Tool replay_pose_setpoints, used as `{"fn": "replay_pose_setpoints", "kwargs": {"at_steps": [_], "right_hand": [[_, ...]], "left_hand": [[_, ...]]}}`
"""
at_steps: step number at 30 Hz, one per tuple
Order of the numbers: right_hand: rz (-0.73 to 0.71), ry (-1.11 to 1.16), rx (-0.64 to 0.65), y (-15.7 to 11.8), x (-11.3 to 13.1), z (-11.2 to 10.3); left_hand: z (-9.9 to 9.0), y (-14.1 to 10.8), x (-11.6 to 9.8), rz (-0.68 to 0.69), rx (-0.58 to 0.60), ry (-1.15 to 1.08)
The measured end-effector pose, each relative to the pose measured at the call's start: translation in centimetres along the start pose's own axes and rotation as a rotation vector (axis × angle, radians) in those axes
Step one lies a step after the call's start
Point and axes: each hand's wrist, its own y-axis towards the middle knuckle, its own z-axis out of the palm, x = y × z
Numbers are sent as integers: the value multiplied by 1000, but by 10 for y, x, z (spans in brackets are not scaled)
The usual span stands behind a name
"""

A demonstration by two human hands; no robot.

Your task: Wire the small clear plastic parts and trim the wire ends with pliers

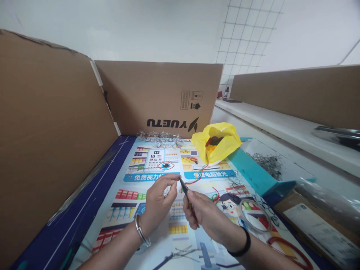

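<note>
Over the middle of the printed mat (157,187), my right hand (198,210) is wrapped round dark pliers (183,186), their tip pointing up and left. My left hand (161,198) is pinched close to that tip, on something too small to make out. Thin red and green threads (197,179) run from beside the pliers up to an open yellow bag (218,144), which holds dark and coloured material. More coloured thread ends (216,195) lie just right of my right hand.
Cardboard panels stand at the left (50,131) and back (157,93). Tangled wire pieces (163,135) lie along the back edge. At the right are a clear ring (254,215), a red ring (292,251), a teal box (258,176) and a plastic-wrapped carton (317,225). Dark wires (177,257) lie in front.
</note>
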Motion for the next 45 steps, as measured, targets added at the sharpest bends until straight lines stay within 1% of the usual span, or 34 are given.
{"fn": "replay_pose_setpoints", "kwargs": {"at_steps": [3, 6, 9, 11, 15, 18, 21, 24, 25, 27, 29, 31, 33, 35, 38, 41, 45], "right_hand": [[-5, -24, -4, 0, -1, -1], [7, -101, -15, 0, 0, -4], [43, -246, -54, 1, 2, -8], [28, -378, -71, 3, 4, -11], [-136, -704, -78, 5, 9, -19], [-221, -969, -84, 3, 15, -24], [-309, -1221, -120, 1, 19, -26], [-384, -1362, -140, 0, 18, -25], [-381, -1360, -137, 0, 17, -25], [-333, -1270, -123, 1, 15, -23], [-257, -1092, -103, 1, 13, -21], [-178, -880, -75, 1, 10, -19], [-120, -699, -54, 1, 8, -16], [-101, -581, -51, 1, 5, -13], [-112, -509, -72, 2, 1, -10], [-129, -489, -87, 3, -1, -10], [-131, -486, -92, 3, -2, -10]], "left_hand": [[0, -1, 1, 31, 2, 9], [-1, -1, 1, 36, -1, 11], [-4, 2, 0, -6, 13, -7], [-6, 5, -1, -31, 34, -24], [-12, 12, -4, -37, 109, -26], [-17, 17, -4, -56, 213, -27], [-24, 22, -4, -95, 310, -47], [-33, 29, -4, -145, 310, -67], [-35, 31, -4, -152, 312, -74], [-37, 32, -2, -155, 280, -87], [-34, 30, -1, -165, 219, -129], [-27, 26, 1, -186, 134, -173], [-21, 21, 1, -187, 95, -178], [-16, 17, 0, -179, 75, -160], [-12, 12, -3, -185, 74, -126], [-9, 9, -5, -210, 83, -112], [-6, 6, -6, -237, 68, -118]]}}
